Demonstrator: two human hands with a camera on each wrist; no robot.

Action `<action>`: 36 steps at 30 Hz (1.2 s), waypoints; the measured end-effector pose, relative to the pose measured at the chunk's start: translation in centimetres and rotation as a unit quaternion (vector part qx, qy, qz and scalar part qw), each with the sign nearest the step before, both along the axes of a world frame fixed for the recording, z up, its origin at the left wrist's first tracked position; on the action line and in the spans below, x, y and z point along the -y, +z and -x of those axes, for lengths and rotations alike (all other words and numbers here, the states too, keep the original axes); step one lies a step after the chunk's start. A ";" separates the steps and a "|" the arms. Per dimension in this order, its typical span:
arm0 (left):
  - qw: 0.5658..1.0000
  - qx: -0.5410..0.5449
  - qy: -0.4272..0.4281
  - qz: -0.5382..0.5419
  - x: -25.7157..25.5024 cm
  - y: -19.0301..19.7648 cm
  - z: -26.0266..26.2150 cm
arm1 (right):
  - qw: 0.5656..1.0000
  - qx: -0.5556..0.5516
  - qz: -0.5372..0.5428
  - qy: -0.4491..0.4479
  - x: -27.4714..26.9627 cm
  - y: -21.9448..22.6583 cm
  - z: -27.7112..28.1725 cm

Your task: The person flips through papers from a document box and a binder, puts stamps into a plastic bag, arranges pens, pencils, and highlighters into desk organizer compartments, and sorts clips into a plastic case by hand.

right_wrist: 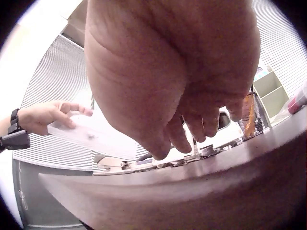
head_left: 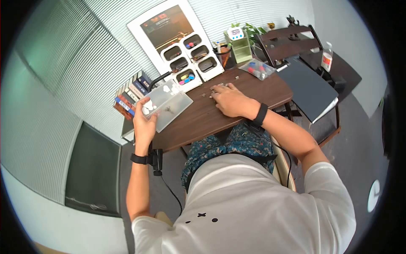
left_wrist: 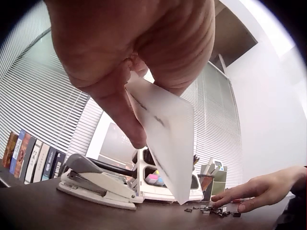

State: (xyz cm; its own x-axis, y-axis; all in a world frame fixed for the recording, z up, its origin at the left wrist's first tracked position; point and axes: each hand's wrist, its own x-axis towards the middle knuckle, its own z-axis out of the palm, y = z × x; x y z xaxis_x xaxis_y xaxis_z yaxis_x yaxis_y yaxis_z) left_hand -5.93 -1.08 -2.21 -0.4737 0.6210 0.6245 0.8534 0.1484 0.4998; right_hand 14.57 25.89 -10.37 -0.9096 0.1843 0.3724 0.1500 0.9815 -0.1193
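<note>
The left hand holds a translucent plastic box tilted over the table's left part, thumb on one side and fingers on the other. White pieces and a small dark cluster show in or through the box. In the left wrist view the box hangs from the hand above the tabletop. The right hand lies palm down on the table, fingers spread over small metal clips. Those clips lie in a loose pile by the fingertips of the right hand.
A stapler stands beside the books. Behind are a white organizer with compartments, a pen holder and a green shelf. A clear bag lies at the table's right; a dark folder is beyond.
</note>
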 end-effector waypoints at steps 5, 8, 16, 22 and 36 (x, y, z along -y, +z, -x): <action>0.987 0.152 -0.016 -0.046 2.6 -2.9 -0.5 | 0.997 0.059 0.019 -0.046 -2.1 1.6 -1.4; 0.998 0.057 -0.015 0.011 2.9 -3.6 -0.6 | 0.997 0.037 0.039 -0.047 -3.9 1.2 -1.7; 0.996 0.039 0.008 0.078 2.9 -5.6 0.6 | 0.988 0.143 -0.004 -0.060 -2.4 0.9 -1.4; 0.994 -0.025 0.026 0.106 3.2 -6.4 1.2 | 0.974 0.199 -0.105 -0.029 0.0 2.5 2.3; 0.971 -0.069 -0.024 0.227 2.9 -5.2 -1.8 | 0.961 0.267 -0.063 0.041 -3.8 2.3 4.6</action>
